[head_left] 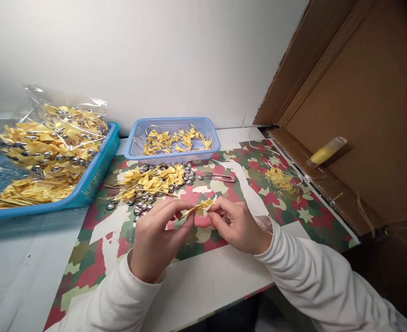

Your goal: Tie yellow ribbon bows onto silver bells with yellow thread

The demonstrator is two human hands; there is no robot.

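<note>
Between my two hands is a yellow ribbon bow (206,203) with a gold cord. My left hand (165,230) pinches the gold cord at the bow's left side. At the bow's right edge, the fingertips of my right hand (236,225) are closed on the ribbon. Beyond my left hand lies a pile of yellow bows with gold cords (155,180), mixed with shiny silver bells (143,207). Pink-handled thread snips (220,177) lie on the patterned sheet, a single silver bell beside their tip.
A blue basket (172,157) holding looped bows stands at the back. On the left, a larger blue basket (99,170) carries a clear bag of bows with bells (58,138). Yellow thread scraps (282,180) lie at right, near a cardboard wall (349,92) with a yellow tube (327,151).
</note>
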